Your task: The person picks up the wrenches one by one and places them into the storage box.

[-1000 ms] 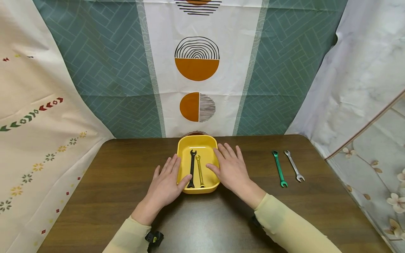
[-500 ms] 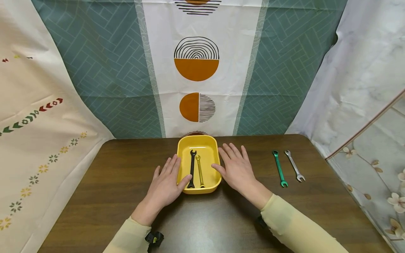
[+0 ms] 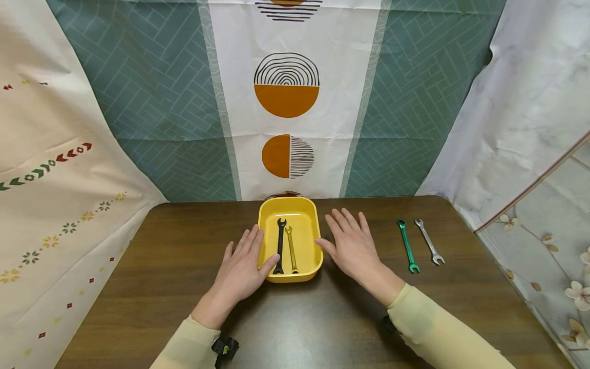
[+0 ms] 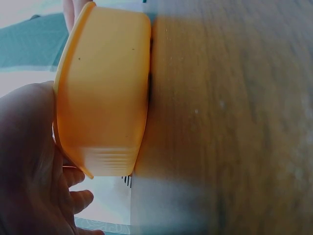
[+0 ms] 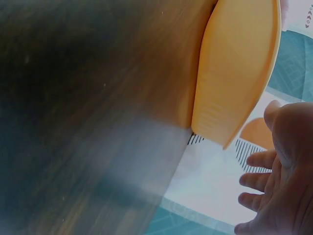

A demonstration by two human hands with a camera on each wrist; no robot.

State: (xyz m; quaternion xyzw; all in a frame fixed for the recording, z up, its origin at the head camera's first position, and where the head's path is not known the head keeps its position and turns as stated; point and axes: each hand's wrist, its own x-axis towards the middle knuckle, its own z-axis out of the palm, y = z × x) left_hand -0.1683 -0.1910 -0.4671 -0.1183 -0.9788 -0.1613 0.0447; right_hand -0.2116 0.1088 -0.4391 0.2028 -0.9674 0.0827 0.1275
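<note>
A yellow plastic bin (image 3: 305,225) stands at the back middle of the table, holding a black wrench (image 3: 280,246) and a gold wrench (image 3: 291,250) side by side. My left hand (image 3: 241,271) lies along its left side, fingers extended, thumb over the front left corner of the rim. In the left wrist view, that hand is right at the rim of the bin (image 4: 102,88). To the right, my right hand (image 3: 355,251) is spread palm down with nothing in it. Its thumb tip points at the right rim, and the right wrist view shows the fingers beside the bin (image 5: 237,68).
A green wrench (image 3: 407,247) and a silver wrench (image 3: 429,242) lie on the brown wooden table (image 3: 184,246) at the right. A patterned curtain (image 3: 184,102) hangs behind the table's back edge, with pale cloths at both sides.
My right hand has drawn away from the bin to the right; its thumb was over the bin's inside before. The left hand, the bin and the wrenches have stayed in place.
</note>
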